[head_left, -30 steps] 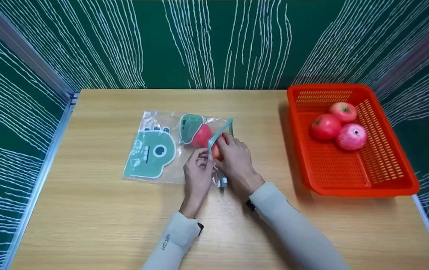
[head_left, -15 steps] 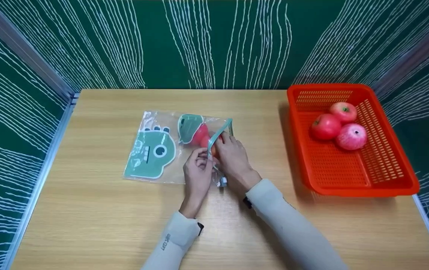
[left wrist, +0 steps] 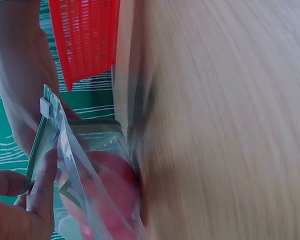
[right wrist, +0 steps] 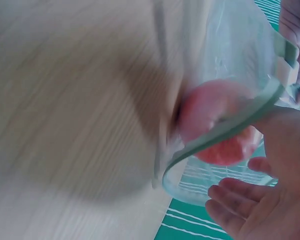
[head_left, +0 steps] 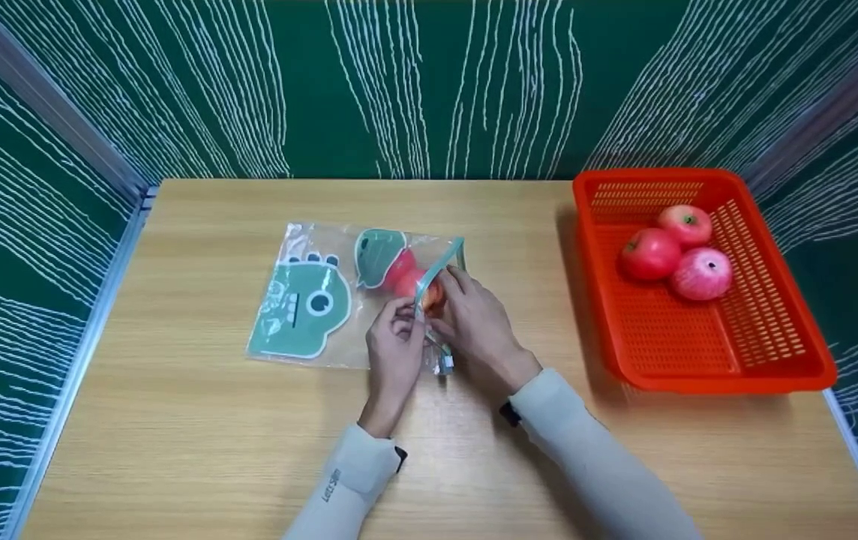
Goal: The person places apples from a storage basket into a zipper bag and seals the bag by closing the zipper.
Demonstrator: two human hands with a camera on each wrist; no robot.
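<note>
A clear zip bag (head_left: 339, 345) with green cartoon prints lies flat on the table, its mouth facing right. My left hand (head_left: 397, 349) pinches the near edge of the mouth; in the left wrist view, thumb and fingers (left wrist: 42, 187) hold the green zip strip. Just inside the opening rests a red apple (right wrist: 217, 120), and another red fruit (head_left: 401, 264) lies deeper, partly hidden by a print. At the mouth is my right hand (head_left: 480, 319), its fingers loosely extended beside the apple. The right wrist view shows these fingers (right wrist: 235, 200) holding nothing.
An orange-red plastic basket (head_left: 669, 360) stands on the right of the wooden table (head_left: 196, 435), with a red apple (head_left: 650, 255), a lighter apple (head_left: 686, 225) and a pink striped fruit (head_left: 701, 274) inside. Green walls with white lines (head_left: 354, 90) surround the table.
My right hand reached a little farther into the bag, then drew back to the right. The apple now sits inside the mouth, out of its grasp. My left hand stays put.
</note>
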